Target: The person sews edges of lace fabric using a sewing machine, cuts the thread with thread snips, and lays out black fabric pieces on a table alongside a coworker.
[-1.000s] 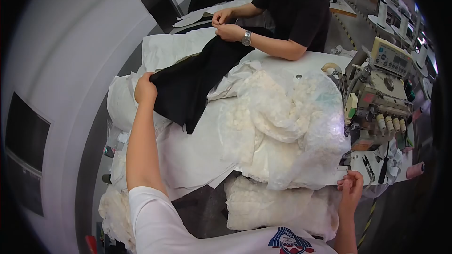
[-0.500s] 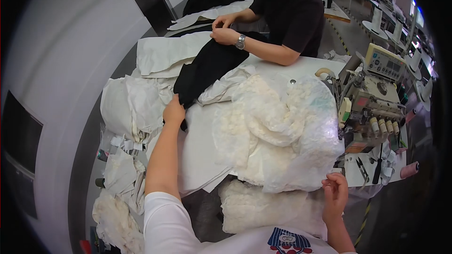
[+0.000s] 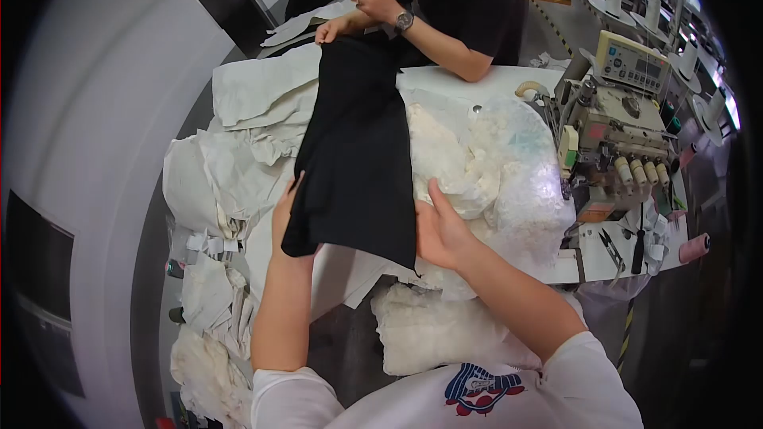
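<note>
A piece of black fabric (image 3: 362,143) stretches from a co-worker's side of the table towards me, its near edge hanging above white material. My left hand (image 3: 288,218) has hold of its left edge, with the cloth partly over the fingers. At the lower right edge is my right hand (image 3: 443,230), thumb raised and fingers partly hidden behind the cloth. The co-worker's hand (image 3: 334,29) holds the far left corner of the fabric. Their other hand (image 3: 375,1), below a wristwatch (image 3: 404,21), is lifted above it.
An overlock sewing machine (image 3: 624,123) stands at the right, with scissors (image 3: 612,248) in front. White fluffy material (image 3: 520,191) in thin plastic covers the table's right part. White cloth stacks (image 3: 203,175) line the left. A white bundle (image 3: 445,330) lies near my body.
The black fabric has been drawn towards me and spread wider. My right hand has come up from the table's right edge to the fabric. The co-worker's hands have moved apart.
</note>
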### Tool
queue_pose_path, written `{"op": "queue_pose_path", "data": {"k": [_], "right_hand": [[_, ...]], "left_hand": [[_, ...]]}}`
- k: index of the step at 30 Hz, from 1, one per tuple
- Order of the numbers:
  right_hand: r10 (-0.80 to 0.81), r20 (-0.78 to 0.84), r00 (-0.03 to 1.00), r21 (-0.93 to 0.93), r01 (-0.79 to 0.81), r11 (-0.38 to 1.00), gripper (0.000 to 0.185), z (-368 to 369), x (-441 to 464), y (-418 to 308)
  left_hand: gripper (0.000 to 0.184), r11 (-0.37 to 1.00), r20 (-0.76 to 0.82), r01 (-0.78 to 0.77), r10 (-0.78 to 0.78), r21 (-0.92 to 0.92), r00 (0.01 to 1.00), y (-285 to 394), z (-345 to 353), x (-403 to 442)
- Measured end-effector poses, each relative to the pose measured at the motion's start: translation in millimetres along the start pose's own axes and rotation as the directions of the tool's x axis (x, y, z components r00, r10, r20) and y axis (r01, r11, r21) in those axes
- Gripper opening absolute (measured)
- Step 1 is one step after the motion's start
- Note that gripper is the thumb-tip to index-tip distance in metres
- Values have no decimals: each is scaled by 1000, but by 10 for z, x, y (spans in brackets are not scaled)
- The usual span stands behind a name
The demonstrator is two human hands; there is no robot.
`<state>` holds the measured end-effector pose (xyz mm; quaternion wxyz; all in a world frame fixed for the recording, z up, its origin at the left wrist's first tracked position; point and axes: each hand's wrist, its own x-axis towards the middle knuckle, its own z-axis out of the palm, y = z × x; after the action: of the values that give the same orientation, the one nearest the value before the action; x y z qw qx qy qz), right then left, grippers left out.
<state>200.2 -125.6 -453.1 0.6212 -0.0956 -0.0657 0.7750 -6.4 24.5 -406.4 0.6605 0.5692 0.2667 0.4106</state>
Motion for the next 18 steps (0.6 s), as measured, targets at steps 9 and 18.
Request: {"op": "queue_pose_path", "data": {"k": [9, 18], "right_hand": [[-452, -441, 775, -765, -61, 641, 30, -295, 191, 192], [-747, 51, 663, -963, -167, -213, 29, -193, 15, -33]], "left_hand": [[38, -26, 234, -239, 315, 971, 920, -134, 115, -311], [22, -19, -44, 46, 99, 999, 994, -707, 245, 416]]}}
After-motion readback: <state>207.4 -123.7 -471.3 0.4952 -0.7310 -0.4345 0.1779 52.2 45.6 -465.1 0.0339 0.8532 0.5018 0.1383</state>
